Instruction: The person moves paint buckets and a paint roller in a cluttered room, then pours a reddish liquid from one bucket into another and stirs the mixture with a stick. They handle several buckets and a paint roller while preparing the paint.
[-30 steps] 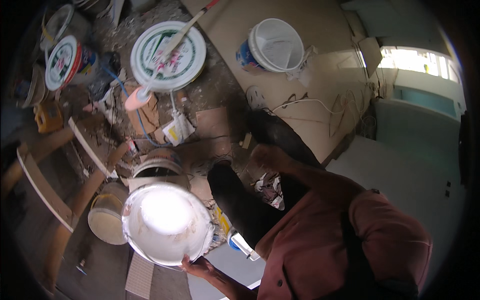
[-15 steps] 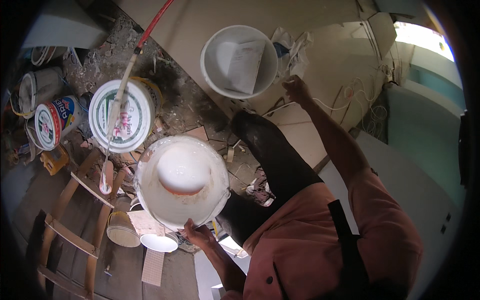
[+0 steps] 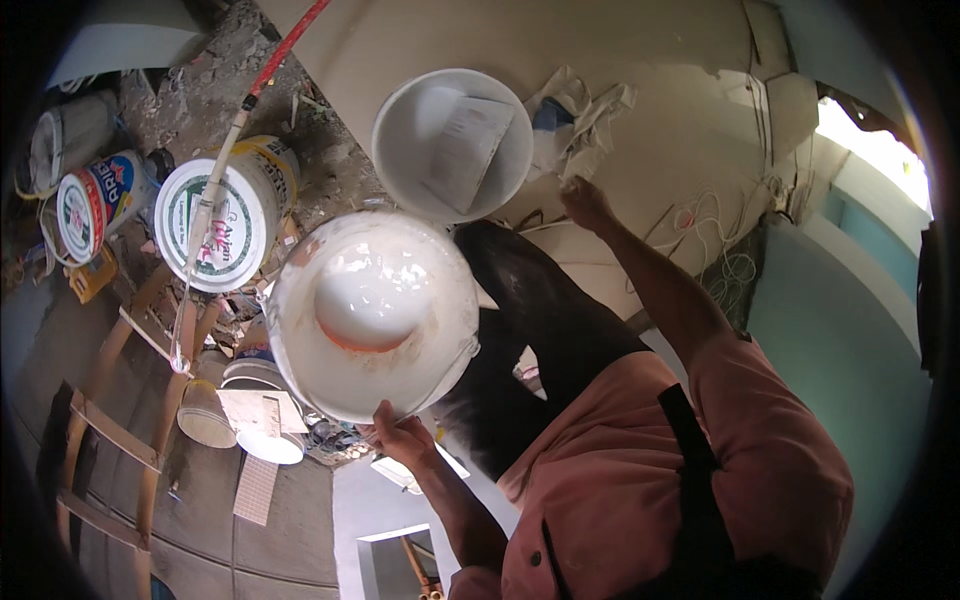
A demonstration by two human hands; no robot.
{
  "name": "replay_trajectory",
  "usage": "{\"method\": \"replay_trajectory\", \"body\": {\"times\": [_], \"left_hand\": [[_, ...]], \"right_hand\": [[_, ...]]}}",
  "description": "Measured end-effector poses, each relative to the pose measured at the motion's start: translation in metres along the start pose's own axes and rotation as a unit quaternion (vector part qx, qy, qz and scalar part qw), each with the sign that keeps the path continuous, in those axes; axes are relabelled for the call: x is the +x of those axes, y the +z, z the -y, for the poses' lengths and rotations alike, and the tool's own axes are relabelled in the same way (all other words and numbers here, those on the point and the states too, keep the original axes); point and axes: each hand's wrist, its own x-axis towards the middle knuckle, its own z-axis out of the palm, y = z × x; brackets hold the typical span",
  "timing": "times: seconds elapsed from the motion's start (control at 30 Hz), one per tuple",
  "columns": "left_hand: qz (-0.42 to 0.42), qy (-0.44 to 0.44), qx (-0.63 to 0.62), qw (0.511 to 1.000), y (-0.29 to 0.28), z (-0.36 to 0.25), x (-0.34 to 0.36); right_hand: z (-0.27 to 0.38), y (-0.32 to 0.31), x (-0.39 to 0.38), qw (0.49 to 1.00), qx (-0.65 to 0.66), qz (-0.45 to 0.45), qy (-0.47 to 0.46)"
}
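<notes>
My left hand (image 3: 402, 437) grips the near rim of a white bucket (image 3: 375, 385). Glossy white liquid, apparently paint (image 3: 375, 295), lies inside, with an orange-pink edge along its near side. The bucket is off the floor, in front of my legs and tipped so that its inside shows. My right hand (image 3: 588, 205) is closed, held out past my knee; whether anything is in it is hidden. Just left of that hand stands a second white bucket (image 3: 410, 125) with a flat grey-white sheet (image 3: 470, 150) inside. Crumpled white plastic (image 3: 585, 130) lies beside this bucket.
A paint roller pole (image 3: 215, 180) slants across a lidded white bucket (image 3: 180, 250) at left. A smaller paint bucket (image 3: 85, 215), a yellow container (image 3: 92, 275) and a wooden ladder (image 3: 115, 440) are further left. White cable (image 3: 735, 270) is coiled at right; rubble (image 3: 235, 60) covers the far-left floor.
The paint bucket in my left hand has come up and toward the second bucket, its rim now close to that one. My right hand stays closed. The whole view has shifted slightly.
</notes>
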Motion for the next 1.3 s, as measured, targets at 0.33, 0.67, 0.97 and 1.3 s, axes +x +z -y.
{"method": "replay_trajectory", "body": {"times": [0.33,0.67,0.97,1.3], "left_hand": [[-0.013,0.066,0.022,0.998,0.045,0.039,-0.021],[0.008,0.162,0.027,0.986,0.085,0.069,-0.028],[-0.022,0.173,0.014,0.985,0.122,0.089,-0.006],[-0.078,0.202,0.095,0.972,0.147,0.090,0.003]], "right_hand": [[-0.039,-0.052,-0.060,0.989,0.022,0.137,0.059],[-0.031,-0.115,-0.042,0.975,0.164,0.150,0.024],[0.042,-0.060,0.016,0.918,0.300,0.247,0.082],[0.095,-0.006,0.068,0.898,0.310,0.250,0.188]]}}
